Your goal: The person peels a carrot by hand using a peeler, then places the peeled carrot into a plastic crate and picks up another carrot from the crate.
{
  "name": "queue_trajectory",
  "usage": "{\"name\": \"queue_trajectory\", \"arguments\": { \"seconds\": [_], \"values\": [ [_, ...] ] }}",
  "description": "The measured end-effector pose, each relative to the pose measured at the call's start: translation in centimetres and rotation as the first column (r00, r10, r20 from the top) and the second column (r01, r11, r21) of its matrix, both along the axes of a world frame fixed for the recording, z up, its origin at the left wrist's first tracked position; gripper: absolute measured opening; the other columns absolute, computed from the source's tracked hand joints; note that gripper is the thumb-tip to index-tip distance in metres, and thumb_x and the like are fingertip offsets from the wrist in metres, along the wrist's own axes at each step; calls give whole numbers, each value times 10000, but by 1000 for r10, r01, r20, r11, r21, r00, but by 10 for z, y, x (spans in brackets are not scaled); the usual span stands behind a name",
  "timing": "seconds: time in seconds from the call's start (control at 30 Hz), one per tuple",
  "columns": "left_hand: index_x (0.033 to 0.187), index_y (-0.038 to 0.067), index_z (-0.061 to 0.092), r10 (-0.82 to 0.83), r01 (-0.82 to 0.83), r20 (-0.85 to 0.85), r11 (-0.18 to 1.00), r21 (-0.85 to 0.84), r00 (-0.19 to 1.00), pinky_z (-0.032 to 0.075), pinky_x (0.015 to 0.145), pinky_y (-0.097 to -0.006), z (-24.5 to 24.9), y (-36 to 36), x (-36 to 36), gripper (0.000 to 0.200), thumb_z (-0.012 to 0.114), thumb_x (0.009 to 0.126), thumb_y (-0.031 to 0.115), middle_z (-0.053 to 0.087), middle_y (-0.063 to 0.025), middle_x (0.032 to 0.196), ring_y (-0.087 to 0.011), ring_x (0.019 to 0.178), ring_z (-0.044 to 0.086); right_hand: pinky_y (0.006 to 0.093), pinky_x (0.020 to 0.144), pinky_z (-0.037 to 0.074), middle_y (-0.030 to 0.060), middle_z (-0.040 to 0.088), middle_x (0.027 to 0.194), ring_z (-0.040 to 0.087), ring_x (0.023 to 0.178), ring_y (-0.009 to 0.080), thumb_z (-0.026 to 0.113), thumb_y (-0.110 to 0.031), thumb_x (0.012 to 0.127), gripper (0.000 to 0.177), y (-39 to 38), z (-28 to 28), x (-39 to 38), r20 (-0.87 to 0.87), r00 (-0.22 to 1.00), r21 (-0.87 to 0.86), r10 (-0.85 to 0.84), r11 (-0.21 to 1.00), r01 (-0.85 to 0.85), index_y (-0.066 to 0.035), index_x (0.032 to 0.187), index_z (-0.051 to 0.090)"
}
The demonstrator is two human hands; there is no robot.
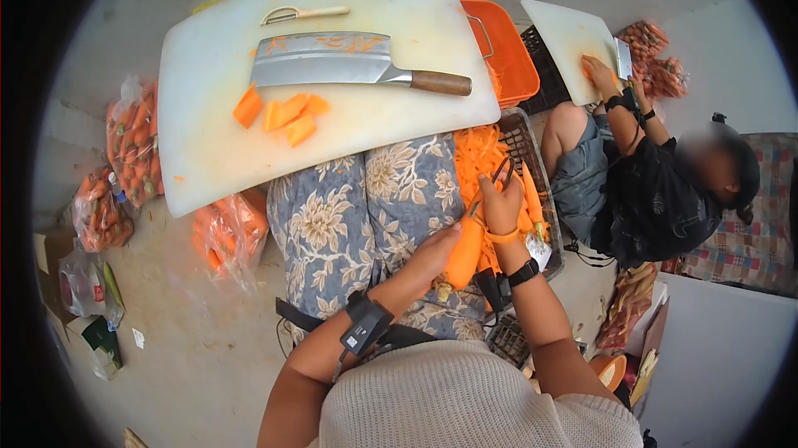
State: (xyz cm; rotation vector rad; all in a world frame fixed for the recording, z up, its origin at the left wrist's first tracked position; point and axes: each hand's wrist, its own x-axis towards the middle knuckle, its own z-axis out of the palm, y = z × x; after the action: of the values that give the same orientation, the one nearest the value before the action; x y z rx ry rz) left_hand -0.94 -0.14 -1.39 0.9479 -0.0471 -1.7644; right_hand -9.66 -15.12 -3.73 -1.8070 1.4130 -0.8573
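My left hand (432,253) is wrapped round the lower part of a large orange carrot (465,253) above my lap. My right hand (501,203) grips a dark-handled peeler (499,170) close to the carrot's upper end. Below and beyond both hands, a dark crate (524,136) holds orange peelings (478,151) and more carrots. On the big white cutting board (208,49) lie a cleaver (320,60) with a wooden handle, a pale peeler (306,13) and several cut carrot pieces (298,115).
Bags of carrots (133,145) stand on the floor at the left, another bag (230,232) under the board. An orange tub (503,49) is beyond the crate. At the right, a seated person (657,194) works at a smaller white board (573,45).
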Motion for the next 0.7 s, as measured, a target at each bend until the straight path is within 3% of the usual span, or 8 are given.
{"name": "queue_trajectory", "arguments": {
  "seconds": [0.07, 0.13, 0.17, 0.23, 0.27, 0.4, 0.5, 0.7],
  "values": [
    [1149, 6, 447, -7, 7, -32, 1000, 2, 999, 513, 685, -307, 5, 0, 3, 422, 365, 946, 366, 581, -116, 947, -191, 778, 608, 391, 782, 375, 163, 510, 901, 486, 889, 285, 688, -164, 700, 279, -11, -7, -1, -12, 1000, 21, 6, 1000, -6, 14, 815, 507],
    [1152, 1, 441, -22, 22, -58, 1000, 4, 998, 514, 687, -310, 10, 0, 6, 420, 373, 944, 360, 580, -116, 939, -193, 777, 608, 371, 678, 414, 151, 541, 794, 529, 763, 257, 689, -171, 701, 264, -26, -22, -5, 6, 995, -65, -96, 993, 97, 22, 742, 515],
    [1194, -9, 429, -40, 42, -103, 999, 22, 994, 467, 766, -294, 12, 0, 8, 452, 393, 937, 360, 558, -110, 1036, -182, 887, 571, 371, 678, 414, 151, 541, 794, 529, 763, 257, 689, -171, 701, 264, -30, -23, -8, 8, 995, -64, -101, 993, 101, 22, 742, 515],
    [1236, -20, 417, -56, 63, -148, 997, 44, 987, 421, 845, -279, 14, 0, 9, 489, 414, 929, 361, 536, -103, 1134, -170, 997, 535, 333, 537, 412, 95, 519, 661, 503, 567, 197, 687, -170, 703, 259, -33, -9, -5, 161, 984, 202, -78, 978, 45, 18, 694, 508],
    [1227, -18, 421, -48, 55, -129, 997, 49, 991, 434, 822, -283, 14, 0, 8, 483, 415, 929, 362, 542, -100, 1115, -170, 973, 546, 290, 444, 362, 34, 443, 520, 425, 447, 133, 683, -154, 705, 276, -34, -20, -1, 233, 966, 105, -114, 990, 92, -16, 591, 472],
    [1205, -9, 433, -49, 55, -138, 998, 38, 989, 472, 755, -286, 16, 0, 10, 465, 422, 927, 363, 553, -91, 1071, -163, 907, 574, 292, 451, 353, 19, 418, 515, 392, 438, 120, 673, -129, 710, 324, -39, -15, 0, 158, 984, 171, -86, 983, 58, -43, 527, 420],
    [1190, -1, 438, -32, 39, -177, 999, 34, 984, 489, 729, -284, 23, 1, 12, 450, 432, 924, 362, 558, -87, 1043, -157, 886, 582, 300, 468, 358, 23, 434, 529, 400, 456, 122, 658, -139, 719, 342, -47, -13, -4, 136, 985, 356, -106, 933, 51, -49, 506, 407],
    [1179, 7, 442, -65, 73, -203, 997, 32, 977, 498, 716, -283, 20, 1, 14, 419, 428, 929, 341, 559, -87, 1035, -156, 858, 591, 306, 474, 380, 50, 489, 590, 440, 470, 139, 667, -150, 718, 322, -49, -19, 0, 37, 961, 520, -274, 826, 215, -54, 546, 412]
  ]
}}
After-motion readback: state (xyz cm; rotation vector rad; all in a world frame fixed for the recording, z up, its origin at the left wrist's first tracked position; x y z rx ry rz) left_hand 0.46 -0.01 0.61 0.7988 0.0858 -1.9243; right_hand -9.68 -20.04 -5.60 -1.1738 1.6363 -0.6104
